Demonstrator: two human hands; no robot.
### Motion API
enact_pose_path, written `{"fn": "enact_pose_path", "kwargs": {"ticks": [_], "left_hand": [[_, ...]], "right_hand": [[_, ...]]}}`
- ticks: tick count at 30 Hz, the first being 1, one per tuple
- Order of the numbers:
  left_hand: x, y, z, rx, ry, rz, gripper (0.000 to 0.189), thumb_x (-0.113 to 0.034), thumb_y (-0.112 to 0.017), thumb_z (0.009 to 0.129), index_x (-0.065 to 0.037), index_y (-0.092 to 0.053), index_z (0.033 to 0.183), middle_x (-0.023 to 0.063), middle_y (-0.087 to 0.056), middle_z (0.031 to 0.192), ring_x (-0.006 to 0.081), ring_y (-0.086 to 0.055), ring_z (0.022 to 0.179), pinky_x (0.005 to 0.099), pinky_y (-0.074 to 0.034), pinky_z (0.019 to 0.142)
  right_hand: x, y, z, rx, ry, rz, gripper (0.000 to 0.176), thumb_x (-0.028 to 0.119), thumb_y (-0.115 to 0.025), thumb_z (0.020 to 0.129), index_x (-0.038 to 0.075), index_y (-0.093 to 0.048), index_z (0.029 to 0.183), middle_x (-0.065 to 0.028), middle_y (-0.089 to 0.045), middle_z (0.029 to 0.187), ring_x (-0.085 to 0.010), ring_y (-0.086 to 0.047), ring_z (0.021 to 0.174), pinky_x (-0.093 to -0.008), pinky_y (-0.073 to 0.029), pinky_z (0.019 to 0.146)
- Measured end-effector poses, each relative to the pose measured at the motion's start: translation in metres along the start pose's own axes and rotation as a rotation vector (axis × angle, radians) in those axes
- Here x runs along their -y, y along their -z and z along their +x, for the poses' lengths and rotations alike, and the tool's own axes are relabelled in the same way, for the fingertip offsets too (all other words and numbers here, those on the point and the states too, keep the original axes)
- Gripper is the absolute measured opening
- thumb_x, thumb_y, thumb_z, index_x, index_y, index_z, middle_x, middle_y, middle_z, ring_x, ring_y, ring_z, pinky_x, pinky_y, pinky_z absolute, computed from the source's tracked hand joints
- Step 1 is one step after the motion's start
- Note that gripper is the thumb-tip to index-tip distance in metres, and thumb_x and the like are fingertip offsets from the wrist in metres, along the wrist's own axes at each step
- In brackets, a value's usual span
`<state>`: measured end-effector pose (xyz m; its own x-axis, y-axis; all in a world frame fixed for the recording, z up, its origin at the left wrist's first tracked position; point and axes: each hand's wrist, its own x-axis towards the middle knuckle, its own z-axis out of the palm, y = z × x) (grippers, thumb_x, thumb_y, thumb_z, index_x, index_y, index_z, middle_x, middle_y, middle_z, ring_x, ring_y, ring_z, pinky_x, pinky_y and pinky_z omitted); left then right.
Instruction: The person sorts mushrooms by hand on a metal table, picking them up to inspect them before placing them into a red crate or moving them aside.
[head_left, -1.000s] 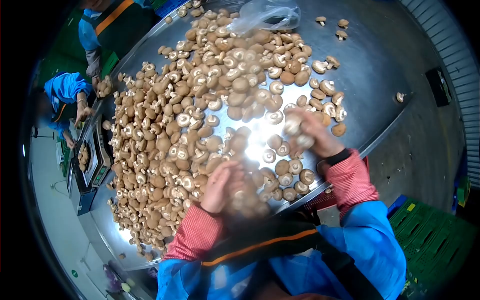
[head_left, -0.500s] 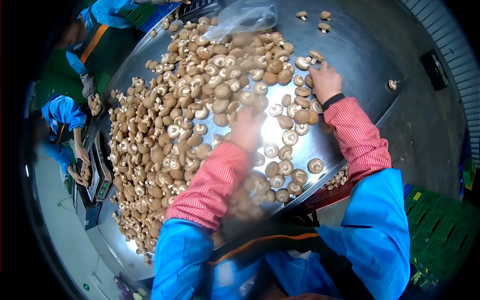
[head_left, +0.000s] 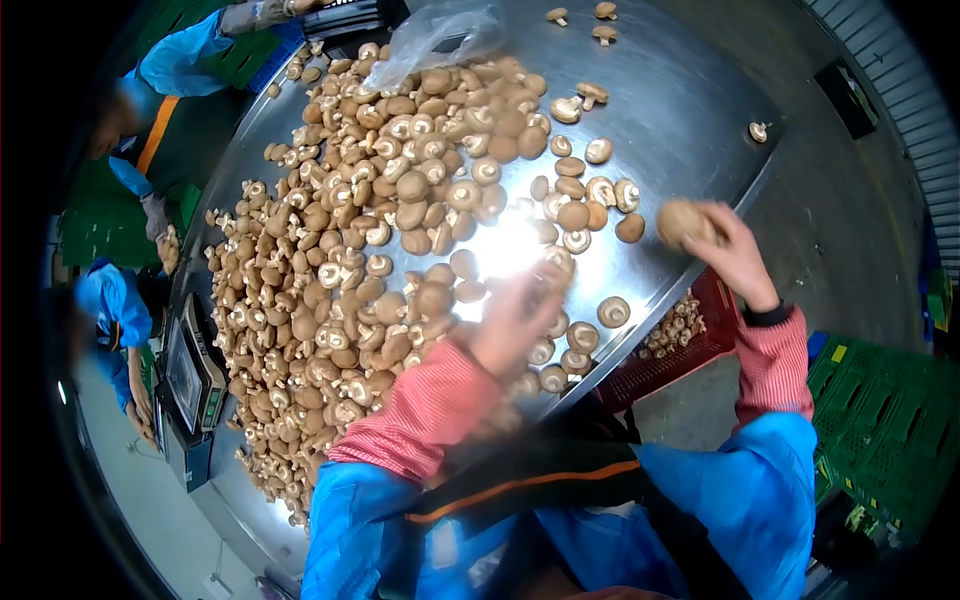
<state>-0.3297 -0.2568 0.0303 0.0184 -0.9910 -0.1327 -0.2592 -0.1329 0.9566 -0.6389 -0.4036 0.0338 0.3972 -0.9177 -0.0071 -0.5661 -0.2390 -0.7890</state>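
Out past the near edge of the metal table (head_left: 690,110), my right hand (head_left: 738,255) is closed on a brown-capped shiitake mushroom (head_left: 684,223). My left hand (head_left: 512,322) is smeared by motion over the table, near the right side of the mushroom heap (head_left: 330,270). A mushroom (head_left: 557,264) shows right at its fingertips; I cannot tell whether the fingers grip it. Between my hands lie loose mushrooms, some cap up and some stem up, among them a round one (head_left: 613,311) close to the edge.
Below the table edge stands a red crate (head_left: 640,375) with small mushrooms in it. Green crates (head_left: 880,430) are stacked at the right. A clear plastic bag (head_left: 440,40) lies on the heap's far end. At the left, co-workers' hands are near a weighing scale (head_left: 195,365).
My right hand has left the mushrooms on the table and moved toward me, beyond the edge, with a mushroom in it. My left hand has shifted nearer to me and right. The view has shifted slightly.
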Motion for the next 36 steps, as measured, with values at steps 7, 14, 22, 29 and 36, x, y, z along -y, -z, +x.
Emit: {"fn": "enact_pose_path", "kwargs": {"ticks": [7, 14, 22, 29, 36], "left_hand": [[0.010, -0.091, -0.041, 0.519, -0.367, -0.045, 0.050, -0.009, -0.073, 0.086, -0.010, -0.057, 0.133, 0.0153, -0.056, 0.125, 0.0337, -0.061, 0.110, 0.0411, -0.051, 0.098], [0.038, -0.045, -0.011, 0.181, -0.454, 0.608, 0.053, -0.011, -0.079, 0.078, -0.010, -0.063, 0.129, 0.0182, -0.054, 0.132, 0.0375, -0.053, 0.120, 0.0513, -0.045, 0.098], [0.077, 0.060, -0.045, -0.025, -0.041, 1.253, 0.085, -0.064, -0.070, 0.081, -0.025, -0.044, 0.152, 0.0158, -0.047, 0.152, 0.0354, -0.036, 0.146, 0.0717, -0.024, 0.114], [0.069, 0.120, -0.112, -0.166, 0.257, 1.258, 0.076, -0.057, -0.076, 0.080, -0.029, -0.053, 0.147, 0.0098, -0.026, 0.167, 0.0417, -0.035, 0.146, 0.0691, -0.025, 0.115], [0.100, 0.183, -0.183, -0.328, 0.473, 1.307, 0.073, -0.051, -0.071, 0.086, -0.025, -0.046, 0.149, 0.0138, -0.038, 0.160, 0.0424, -0.034, 0.146, 0.0687, -0.023, 0.116]], "right_hand": [[-0.038, 0.021, -0.100, 0.119, -0.309, -0.285, 0.048, 0.030, -0.079, 0.085, 0.003, -0.066, 0.123, -0.0136, -0.068, 0.103, -0.0262, -0.067, 0.097, -0.0342, -0.052, 0.086], [0.013, -0.077, -0.014, -0.052, 0.144, -0.301, 0.027, 0.020, -0.071, 0.090, 0.007, -0.069, 0.113, -0.0126, -0.066, 0.098, -0.0317, -0.067, 0.088, -0.0392, -0.053, 0.075], [0.037, -0.143, 0.054, -0.050, 0.196, -0.477, 0.051, 0.027, -0.076, 0.081, 0.015, -0.062, 0.129, -0.0147, -0.061, 0.106, -0.0345, -0.065, 0.094, -0.0458, -0.052, 0.075], [0.081, -0.193, -0.034, 0.120, 0.440, -0.569, 0.044, 0.023, -0.073, 0.082, 0.015, -0.062, 0.124, -0.0142, -0.054, 0.105, -0.0316, -0.056, 0.098, -0.0409, -0.047, 0.068], [0.110, -0.200, -0.068, 0.225, 0.539, -0.173, 0.031, 0.024, -0.075, 0.083, 0.011, -0.066, 0.110, -0.0124, -0.057, 0.095, -0.0320, -0.061, 0.086, -0.0430, -0.050, 0.069]]}}
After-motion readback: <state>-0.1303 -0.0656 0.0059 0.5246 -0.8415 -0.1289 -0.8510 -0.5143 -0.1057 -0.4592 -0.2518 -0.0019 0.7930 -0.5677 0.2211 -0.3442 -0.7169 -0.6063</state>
